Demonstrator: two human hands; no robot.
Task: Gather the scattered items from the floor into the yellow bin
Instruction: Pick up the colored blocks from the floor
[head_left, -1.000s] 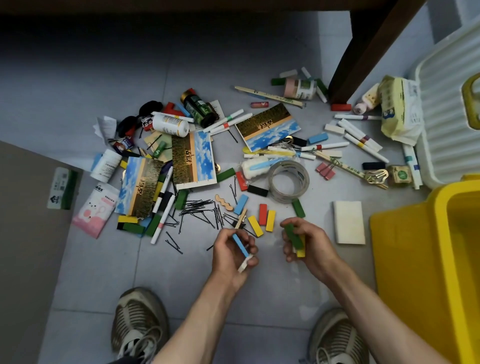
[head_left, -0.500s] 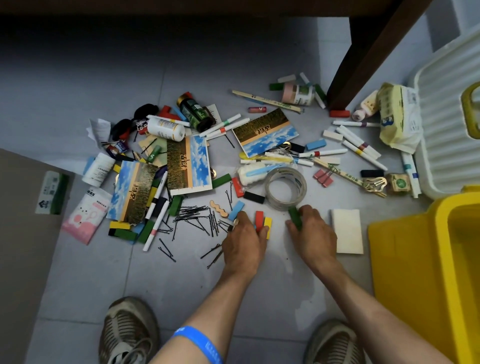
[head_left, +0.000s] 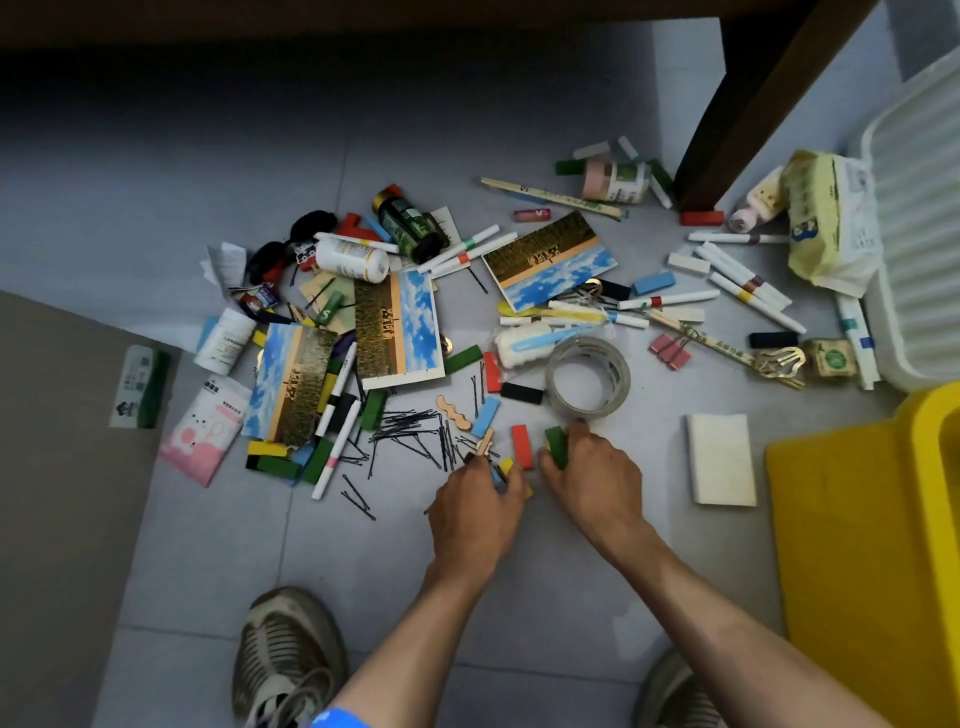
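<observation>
Both hands picking small coloured blocks off the grey tiled floor (head_left: 156, 156).

The left hand (head_left: 478, 506) curls round yellow and blue wooden blocks (head_left: 505, 467); the right hand (head_left: 592, 470) pinches a green wooden block (head_left: 556, 444). The yellow plastic bin (head_left: 852, 519) stands at three o'clock; most clutter, at twelve, remains ungathered.

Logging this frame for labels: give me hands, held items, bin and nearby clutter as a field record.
left hand: on floor, fingers curled round small blocks
right hand: grips green block
red block: on floor between the hands
tape roll: just beyond right hand
yellow bin: far right, contents not visible
hairpins: scattered on floor
</observation>
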